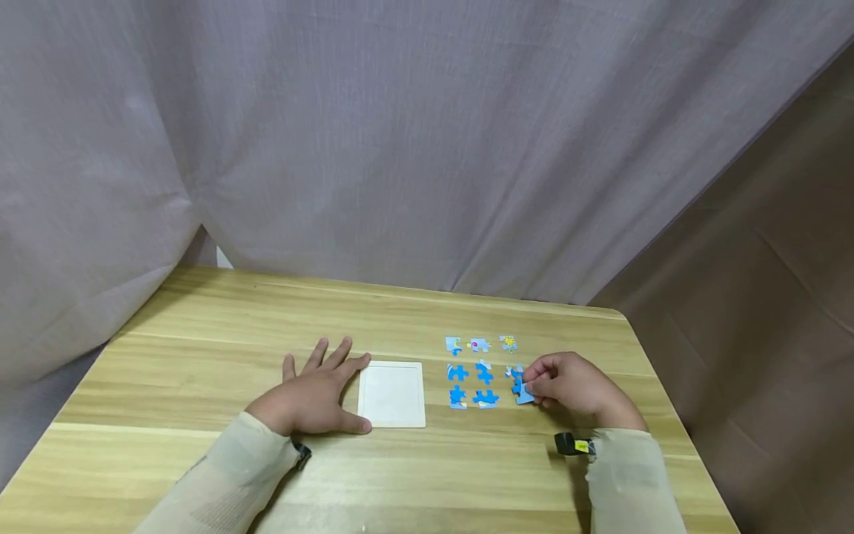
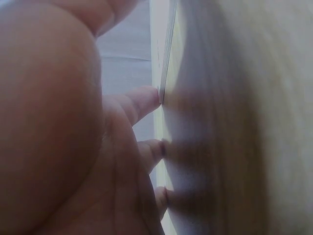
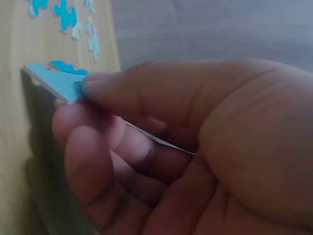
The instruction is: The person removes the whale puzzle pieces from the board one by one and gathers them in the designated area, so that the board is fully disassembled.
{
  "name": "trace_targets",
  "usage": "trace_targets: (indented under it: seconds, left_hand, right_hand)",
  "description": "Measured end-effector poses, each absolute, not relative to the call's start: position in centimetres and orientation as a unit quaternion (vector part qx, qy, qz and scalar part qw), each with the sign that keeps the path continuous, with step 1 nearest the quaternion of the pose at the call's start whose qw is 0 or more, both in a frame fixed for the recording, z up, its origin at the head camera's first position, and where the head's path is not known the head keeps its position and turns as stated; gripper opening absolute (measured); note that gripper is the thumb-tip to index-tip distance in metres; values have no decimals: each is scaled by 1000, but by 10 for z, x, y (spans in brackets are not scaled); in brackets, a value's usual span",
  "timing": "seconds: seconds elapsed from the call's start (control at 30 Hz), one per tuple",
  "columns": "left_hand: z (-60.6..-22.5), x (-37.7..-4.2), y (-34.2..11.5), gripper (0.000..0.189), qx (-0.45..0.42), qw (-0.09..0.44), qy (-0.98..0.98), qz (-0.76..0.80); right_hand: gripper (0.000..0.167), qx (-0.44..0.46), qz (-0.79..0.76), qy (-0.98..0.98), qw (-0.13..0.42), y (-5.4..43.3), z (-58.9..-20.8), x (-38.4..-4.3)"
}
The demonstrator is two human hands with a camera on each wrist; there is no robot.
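A light blue jigsaw puzzle piece (image 3: 56,81) is pinched between the thumb and fingers of my right hand (image 1: 567,386), just above the table at the right end of the laid-out pieces. Spread fingers of my left hand (image 1: 313,393) touch the left edge of a square white puzzle tray (image 1: 391,428), thumb at its near corner and index finger at its far corner. Between the tray and my right hand lie several loose puzzle pieces (image 1: 485,398) in rows, mostly blue. Farther back are paler ones, including a piece with a yellow shape (image 1: 508,343).
The wooden table (image 1: 467,475) has a grey curtain (image 1: 400,148) hanging along its back edge. A darker brown cloth (image 1: 767,297) hangs at the right. Black straps with small devices (image 1: 565,444) sit on both wrists.
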State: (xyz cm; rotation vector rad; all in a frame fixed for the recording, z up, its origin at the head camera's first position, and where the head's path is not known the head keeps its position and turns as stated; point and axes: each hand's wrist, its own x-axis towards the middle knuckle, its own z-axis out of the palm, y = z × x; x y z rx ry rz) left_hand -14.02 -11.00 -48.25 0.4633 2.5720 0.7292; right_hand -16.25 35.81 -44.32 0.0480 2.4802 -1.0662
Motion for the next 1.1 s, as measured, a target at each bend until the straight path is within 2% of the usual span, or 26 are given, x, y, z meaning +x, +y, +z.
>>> trace_targets:
  seconds: [0.67,1.1]
  left_hand:
    - [-484,-137,-113,117,171,194,929,263]
    - [-493,-135,-117,119,162,205,927,268]
  right_hand:
    - [3,-1,-336,917,215,351,-448,-157]
    - [3,-6,-321,924,208,344,-450,-154]
